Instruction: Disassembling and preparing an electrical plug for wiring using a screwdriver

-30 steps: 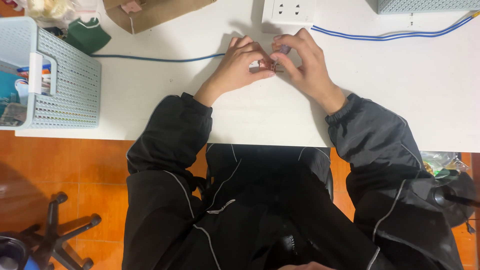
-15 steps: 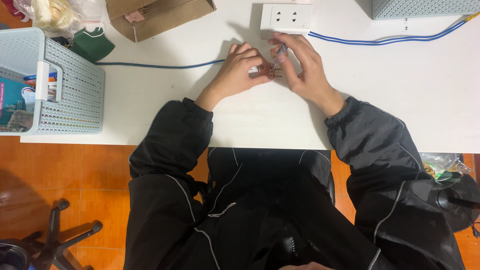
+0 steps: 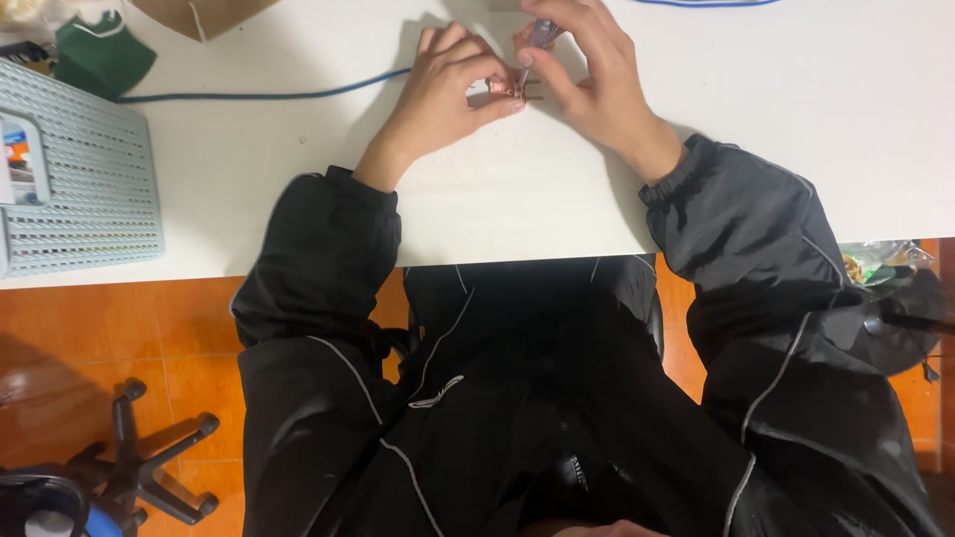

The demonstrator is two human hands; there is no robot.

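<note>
1. Both hands meet at the far side of the white tabletop (image 3: 517, 199), fingertips almost touching each other.
2. The left hand (image 3: 443, 94) curls over a small pinkish part (image 3: 502, 91), pinching it between thumb and forefinger and pressing it down on the tabletop.
3. The right hand (image 3: 592, 85) pinches a slim tool with a clear handle (image 3: 540, 35), held upright, its thin tip coming down onto the small part. What kind of tool it is, I cannot tell for sure.
4. The small part sits right between the two hands, mostly hidden by the fingers; its shape is hard to make out.
5. A blue cable (image 3: 259, 95) runs along the tabletop from the left hand out to the left, ending under that hand's fingers.
6. Further left of the left hand, a pale blue perforated basket (image 3: 85, 189) stands at the tabletop's edge, well apart from the work.
7. Beyond the basket, a dark green cloth item (image 3: 104, 60) lies near a brown cardboard box (image 3: 199, 12), cut off by the top edge.
8. Black jacket sleeves (image 3: 318, 259) cover both forearms; the stretch between the hands and the near edge carries only their shadow.
9. Below the tabletop, an orange tiled floor (image 3: 129, 338) and a chair base (image 3: 159, 462) show off to the left.
</note>
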